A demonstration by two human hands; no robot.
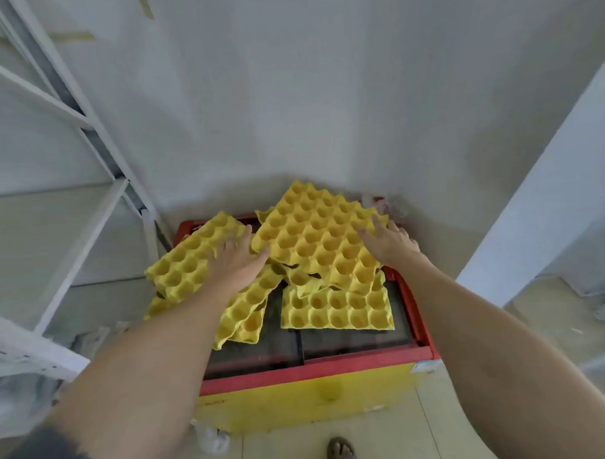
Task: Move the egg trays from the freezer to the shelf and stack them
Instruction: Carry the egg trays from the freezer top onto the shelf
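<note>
Several yellow egg trays lie scattered on the glass lid of a chest freezer [319,366] with a red rim and yellow front. The topmost tray [315,235] is tilted, its far corner raised toward the wall. My left hand [239,262] grips that tray's left corner, thumb on its edge. My right hand [390,241] holds its right edge, fingers over the rim. Another tray [189,264] lies at the left, overhanging the freezer. A flat tray [338,310] rests at the front right, and more sit under my left forearm.
A white metal shelf [87,209] stands at the left, close to the freezer's corner. White walls close in behind and at the right. My sandalled foot [341,453] is on the tiled floor before the freezer. Plastic-wrapped items [21,362] sit lower left.
</note>
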